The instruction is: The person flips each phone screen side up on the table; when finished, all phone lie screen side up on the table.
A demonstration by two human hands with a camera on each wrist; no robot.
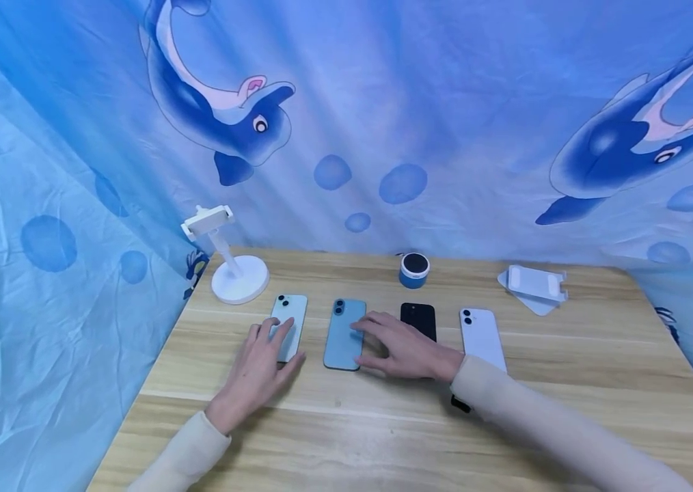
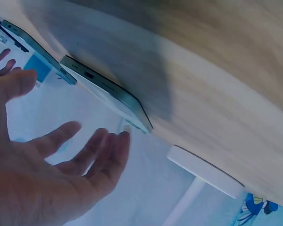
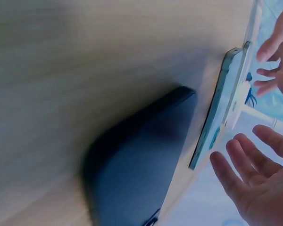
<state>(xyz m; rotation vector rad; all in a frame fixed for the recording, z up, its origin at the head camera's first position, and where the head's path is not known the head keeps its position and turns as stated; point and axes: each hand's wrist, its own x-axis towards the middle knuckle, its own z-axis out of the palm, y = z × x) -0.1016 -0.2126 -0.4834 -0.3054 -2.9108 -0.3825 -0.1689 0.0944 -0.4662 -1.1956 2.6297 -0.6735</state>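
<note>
"What is your left hand doing?"

"My left hand point(image 1: 254, 372) is over the pale green phone point(image 1: 296, 328), its fingers apart and loosely bent. The index fingertip sits above about the middle of the phone, and the thumb points past its right side. I cannot tell whether any fingertip touches it."

"And the other one?"

"My right hand point(image 1: 397, 348) is reaching in from the right to the blue phone point(image 1: 343, 335), its fingers apart as well, the tips at that phone's right side. Whether they touch, I cannot tell either."

"How do the phones lie?"

"In a row across the desk point(image 1: 371, 437), backs up, camera ends toward the back edge. The pale green one is nearest the left edge, then the blue one, then the black phone point(image 1: 418, 318), partly hidden by my right hand. The white phone point(image 1: 483, 335) comes last, its lower end beside my right sleeve point(image 1: 494, 396)."

"What stands beyond them?"

"A white phone stand point(image 1: 239, 281) at the back left corner, a small blue speaker point(image 1: 413, 277) near the middle of the back edge, and a folding stand point(image 1: 533, 283) toward the back right corner. A blue curtain point(image 1: 346, 116) with dolphins hangs behind."
</note>
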